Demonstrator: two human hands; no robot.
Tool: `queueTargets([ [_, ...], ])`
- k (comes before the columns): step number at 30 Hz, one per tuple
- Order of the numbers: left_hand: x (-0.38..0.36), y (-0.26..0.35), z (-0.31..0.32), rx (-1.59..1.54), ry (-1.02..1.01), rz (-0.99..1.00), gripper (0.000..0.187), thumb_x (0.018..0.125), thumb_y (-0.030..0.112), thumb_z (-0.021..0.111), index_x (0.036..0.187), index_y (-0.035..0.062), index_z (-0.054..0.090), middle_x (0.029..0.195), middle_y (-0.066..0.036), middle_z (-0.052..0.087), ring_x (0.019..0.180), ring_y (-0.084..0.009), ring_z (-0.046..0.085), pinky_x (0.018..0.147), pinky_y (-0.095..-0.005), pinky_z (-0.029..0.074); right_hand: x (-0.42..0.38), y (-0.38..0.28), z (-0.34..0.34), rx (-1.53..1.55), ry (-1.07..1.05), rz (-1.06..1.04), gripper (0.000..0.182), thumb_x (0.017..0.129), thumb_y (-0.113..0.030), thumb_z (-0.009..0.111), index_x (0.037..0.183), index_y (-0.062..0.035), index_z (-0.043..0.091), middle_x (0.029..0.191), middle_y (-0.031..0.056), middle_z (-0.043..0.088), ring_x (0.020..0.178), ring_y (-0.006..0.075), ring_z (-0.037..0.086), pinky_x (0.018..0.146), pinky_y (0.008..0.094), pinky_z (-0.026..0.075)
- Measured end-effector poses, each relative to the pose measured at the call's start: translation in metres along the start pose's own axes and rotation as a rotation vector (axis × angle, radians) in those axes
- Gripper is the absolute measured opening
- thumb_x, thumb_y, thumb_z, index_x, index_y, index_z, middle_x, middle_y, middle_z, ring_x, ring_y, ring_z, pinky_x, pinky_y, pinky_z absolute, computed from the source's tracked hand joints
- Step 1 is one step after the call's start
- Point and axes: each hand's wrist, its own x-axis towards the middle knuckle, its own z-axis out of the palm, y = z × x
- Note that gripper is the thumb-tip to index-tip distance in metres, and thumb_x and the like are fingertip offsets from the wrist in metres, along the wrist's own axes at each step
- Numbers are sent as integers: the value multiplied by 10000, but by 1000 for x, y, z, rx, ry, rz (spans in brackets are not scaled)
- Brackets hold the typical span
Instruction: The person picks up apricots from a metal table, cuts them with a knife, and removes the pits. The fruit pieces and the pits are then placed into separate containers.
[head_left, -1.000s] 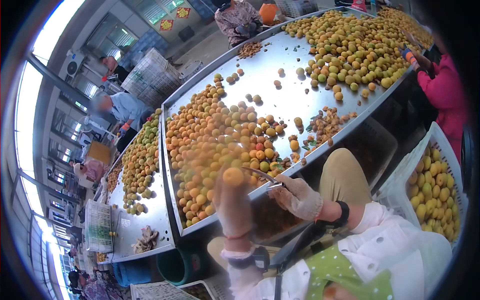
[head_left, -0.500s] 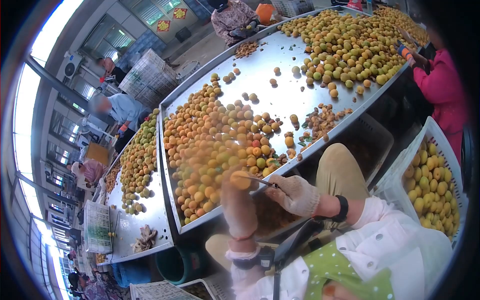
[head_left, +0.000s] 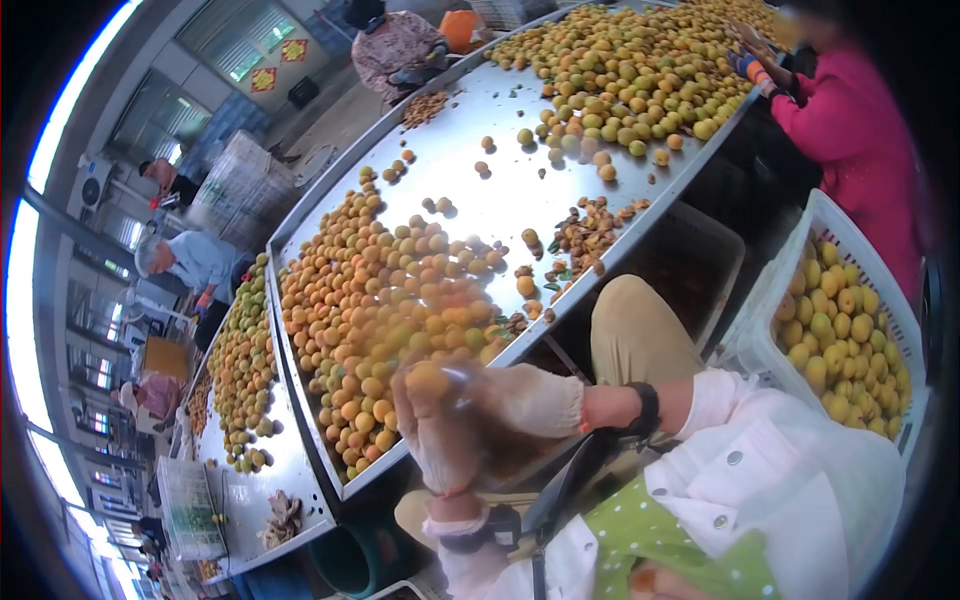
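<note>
In the head view, my left hand [head_left: 440, 445], in a pale knitted glove, is closed around an orange-yellow apricot [head_left: 430, 382]. My right hand [head_left: 530, 402], gloved the same way, is beside it with its fingers curled around a small knife [head_left: 458, 376]. The blade is short, blurred and mostly hidden, and it lies close to the fruit; whether it cuts in cannot be made out. Both hands are over the near edge of a metal sorting table [head_left: 490, 240], beside a heap of apricots [head_left: 370, 290].
Pits and scraps [head_left: 590, 230] lie by the table rim. A white crate [head_left: 820, 200] of yellow-green fruit stands at right, near a co-worker in pink [head_left: 860, 130]. A second table [head_left: 290, 480] with fruit is at left, a green bin [head_left: 345, 555] below it.
My view has turned, shifting the scene left. My right hand has come closer to my left, and the knife, plainly visible before, is now mostly hidden. The apricot stays in my left hand.
</note>
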Motion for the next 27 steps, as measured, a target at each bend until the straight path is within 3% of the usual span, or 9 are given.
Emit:
queueTargets([
  [5, -4, -34, -7, 410, 35, 63, 607, 1012, 509, 355, 1334, -1, 424, 1177, -200, 606, 1070, -288, 598, 974, -402, 462, -10, 9, 16, -199, -30, 38, 335, 1012, -290, 437, 1025, 15, 573, 957, 266, 627, 862, 419, 612, 722, 441, 486],
  [7, -2, -29, -2, -212, -80, -157, 667, 1008, 560, 281, 1321, -7, 442, 1280, -191, 557, 1146, -307, 558, 1025, -431, 419, -10, 15, 12, -100, -1, -49, 319, 1016, -256, 421, 1057, 15, 584, 1003, 258, 622, 870, 398, 620, 717, 431, 490],
  [10, 9, -10, -18, 71, -211, -191, 534, 1008, 442, 433, 1276, -17, 489, 1265, -155, 556, 1120, -243, 562, 977, -364, 460, -7, -23, -21, 254, -224, 560, 313, 988, -159, 408, 1193, 30, 552, 973, 217, 616, 855, 372, 620, 751, 409, 505],
  [14, 13, -17, -25, 109, -218, -207, 409, 994, 314, 537, 1228, -22, 526, 1140, -108, 607, 1004, -177, 595, 878, -282, 491, -11, -19, -10, 202, -131, 486, 288, 970, -152, 421, 1157, 17, 560, 982, 206, 614, 850, 368, 622, 755, 401, 511],
  [16, 0, -29, -11, 29, -58, -178, 441, 1008, 369, 488, 1199, -24, 546, 1095, -92, 630, 974, -175, 607, 837, -271, 495, -17, 9, 4, -307, 11, -21, 259, 986, -162, 399, 1102, -6, 570, 971, 197, 612, 842, 348, 626, 745, 408, 510],
  [19, -11, -30, 14, -284, 34, -268, 524, 1019, 432, 417, 1241, -30, 526, 1184, -148, 613, 1108, -206, 568, 970, -322, 434, -15, -10, 3, -326, 6, -3, 235, 997, -167, 396, 1057, -19, 568, 941, 185, 608, 828, 337, 627, 729, 416, 507],
  [21, -4, -10, 17, -411, -169, -289, 459, 1039, 339, 391, 1265, -41, 511, 1217, -166, 599, 1164, -211, 539, 1035, -334, 374, -8, -14, -9, -327, -18, 3, 227, 997, -171, 404, 1054, -20, 564, 931, 182, 607, 829, 336, 626, 717, 420, 502],
  [23, 9, -2, 20, -336, -79, -399, 523, 991, 406, 485, 1310, -6, 444, 1236, -168, 570, 1167, -247, 533, 1015, -374, 404, -5, -11, -15, -327, -47, 2, 219, 997, -175, 413, 1051, -21, 560, 921, 178, 607, 831, 335, 626, 706, 424, 498],
  [27, 19, -17, 25, 148, -146, -38, 438, 1006, 322, 475, 1316, 14, 445, 1216, -148, 586, 1128, -236, 573, 981, -360, 438, 1, -6, -12, -182, 116, 19, 240, 1001, -216, 420, 1008, -17, 554, 914, 203, 602, 839, 374, 612, 690, 429, 490],
])
